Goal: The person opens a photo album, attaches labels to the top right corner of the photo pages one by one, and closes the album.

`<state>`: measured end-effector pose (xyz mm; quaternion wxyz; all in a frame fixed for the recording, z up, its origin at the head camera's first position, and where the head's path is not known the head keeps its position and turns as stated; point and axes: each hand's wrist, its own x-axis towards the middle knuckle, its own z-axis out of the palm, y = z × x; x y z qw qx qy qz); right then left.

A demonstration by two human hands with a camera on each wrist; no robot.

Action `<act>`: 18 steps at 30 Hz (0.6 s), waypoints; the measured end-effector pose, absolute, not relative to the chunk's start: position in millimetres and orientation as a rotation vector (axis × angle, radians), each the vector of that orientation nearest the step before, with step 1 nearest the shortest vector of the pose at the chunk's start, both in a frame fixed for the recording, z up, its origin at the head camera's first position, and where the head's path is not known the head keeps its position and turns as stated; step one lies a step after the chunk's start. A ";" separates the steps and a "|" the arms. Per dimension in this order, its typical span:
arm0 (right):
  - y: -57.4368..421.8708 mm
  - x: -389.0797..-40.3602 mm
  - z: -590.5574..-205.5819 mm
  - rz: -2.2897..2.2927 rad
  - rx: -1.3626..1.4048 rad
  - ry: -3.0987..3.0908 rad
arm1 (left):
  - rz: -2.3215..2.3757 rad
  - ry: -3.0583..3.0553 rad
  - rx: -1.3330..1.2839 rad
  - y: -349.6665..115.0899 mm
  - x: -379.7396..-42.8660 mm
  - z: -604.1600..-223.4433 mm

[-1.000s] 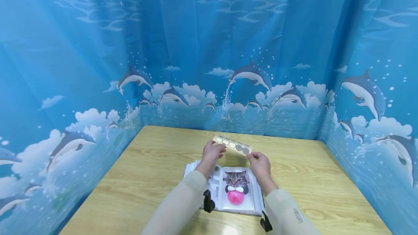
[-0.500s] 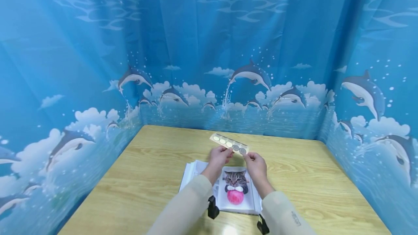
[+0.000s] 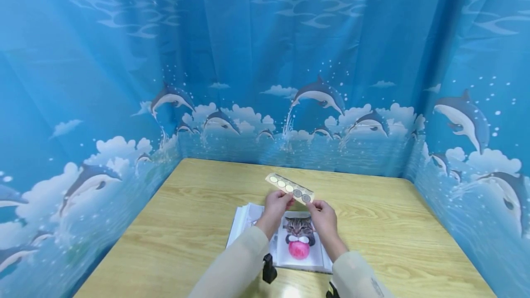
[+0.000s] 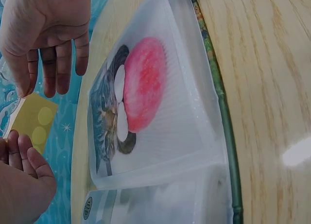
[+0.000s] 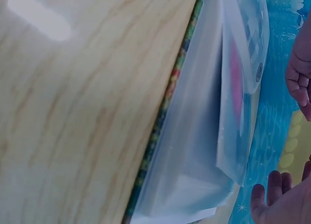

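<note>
A pale yellow card strip [image 3: 282,184] bears a row of round spots, some light and some grey, and hangs tilted above the table. My left hand [image 3: 275,209] pinches its lower edge near the grey spots. At the right end, the thumb and fingers of my right hand [image 3: 325,220] pinch the corner. Below my hands lies an open album [image 3: 238,231] with clear plastic sleeves; its right page shows a cat photo [image 3: 299,238] with a pink ball. The left wrist view shows part of the strip [image 4: 36,117] between both hands.
The album rests on a wood-grain table [image 3: 198,210]. A blue curtain [image 3: 265,82] printed with dolphins surrounds the table's back and sides. A dark wrist device [image 3: 269,269] sits at the left cuff.
My left hand has slid right along the strip's lower edge, closer to my right hand. The strip tilts more steeply, its right end lower, and the right hand has moved slightly left and down.
</note>
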<state>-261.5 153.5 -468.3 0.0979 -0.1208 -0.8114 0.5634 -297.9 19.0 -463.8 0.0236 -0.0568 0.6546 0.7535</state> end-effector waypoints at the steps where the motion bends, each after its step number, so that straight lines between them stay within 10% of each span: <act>1: 153.1 -260.1 -469.0 1.668 -0.363 -2.406 | 2.337 2.016 -0.181 18.7 -297.6 -464.5; 18: 149.6 -255.8 -476.0 1.656 -0.356 -2.414 | 2.453 1.856 -0.251 18.8 -298.9 -467.1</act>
